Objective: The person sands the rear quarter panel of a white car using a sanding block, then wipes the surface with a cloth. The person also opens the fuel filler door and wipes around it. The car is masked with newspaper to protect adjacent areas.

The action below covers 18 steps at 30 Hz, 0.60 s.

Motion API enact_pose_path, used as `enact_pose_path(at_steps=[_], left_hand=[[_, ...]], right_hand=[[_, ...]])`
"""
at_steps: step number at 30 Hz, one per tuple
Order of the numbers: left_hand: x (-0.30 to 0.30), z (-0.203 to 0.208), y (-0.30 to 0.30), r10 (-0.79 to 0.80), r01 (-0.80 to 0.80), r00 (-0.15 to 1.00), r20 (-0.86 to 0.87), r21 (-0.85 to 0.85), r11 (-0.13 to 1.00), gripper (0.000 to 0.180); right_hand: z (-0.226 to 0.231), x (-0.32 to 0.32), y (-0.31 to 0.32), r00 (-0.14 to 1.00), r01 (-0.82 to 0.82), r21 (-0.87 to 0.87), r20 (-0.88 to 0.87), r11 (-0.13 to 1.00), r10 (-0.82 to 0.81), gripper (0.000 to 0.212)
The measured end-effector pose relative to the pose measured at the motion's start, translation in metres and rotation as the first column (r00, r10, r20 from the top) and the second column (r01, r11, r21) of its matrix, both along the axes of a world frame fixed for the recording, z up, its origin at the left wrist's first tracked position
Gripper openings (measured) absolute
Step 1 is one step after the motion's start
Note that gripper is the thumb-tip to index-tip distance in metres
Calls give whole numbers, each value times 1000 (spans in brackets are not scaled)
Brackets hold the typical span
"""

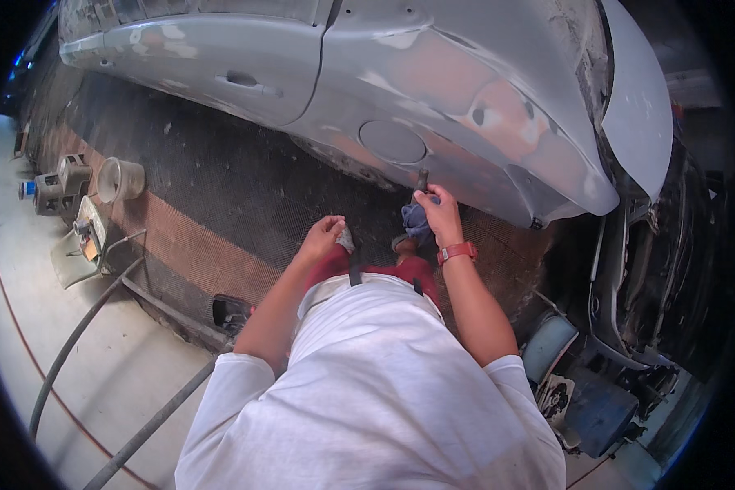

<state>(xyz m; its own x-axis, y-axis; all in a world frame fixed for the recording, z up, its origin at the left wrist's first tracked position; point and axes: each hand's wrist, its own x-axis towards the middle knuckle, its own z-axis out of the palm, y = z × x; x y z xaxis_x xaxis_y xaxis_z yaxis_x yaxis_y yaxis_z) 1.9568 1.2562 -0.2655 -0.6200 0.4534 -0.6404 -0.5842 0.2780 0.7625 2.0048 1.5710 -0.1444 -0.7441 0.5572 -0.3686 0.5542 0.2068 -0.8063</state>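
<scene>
Head view: a dark cylindrical item (pixel 421 181) is held in the closed grip of the right hand (pixel 439 214), with a bunched blue cloth (pixel 416 220) gathered at the same fingers; the item is located beside the grey car panel (pixel 343 94), just below its round flap (pixel 392 142). Contact with the panel cannot be confirmed. The fingers of the left hand (pixel 323 238) are curled; whether anything is gripped there cannot be told. For sound handling, it is judged that the item should be held firmly, the cloth kept gathered, and the pinkish patches (pixel 510 114) spared any knock. At the left, a bucket (pixel 131 181) and a dark tube (pixel 98 311) are noted; at the right, a blue box (pixel 600 412) and dark framework (pixel 629 282), by which sideways movement may be hindered.
</scene>
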Motion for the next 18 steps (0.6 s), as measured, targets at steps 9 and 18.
enact_pose_path(at_steps=[9,18], left_hand=[[-9,12,1,-9,9,1000,-8,23,1000,39],[-31,28,-1,-17,17,1000,7,0,1000,41]], right_hand=[[-7,-8,-8,998,62,47,14,997,-63,48],[-18,-15,-3,997,-22,195,73,981,8,51]])
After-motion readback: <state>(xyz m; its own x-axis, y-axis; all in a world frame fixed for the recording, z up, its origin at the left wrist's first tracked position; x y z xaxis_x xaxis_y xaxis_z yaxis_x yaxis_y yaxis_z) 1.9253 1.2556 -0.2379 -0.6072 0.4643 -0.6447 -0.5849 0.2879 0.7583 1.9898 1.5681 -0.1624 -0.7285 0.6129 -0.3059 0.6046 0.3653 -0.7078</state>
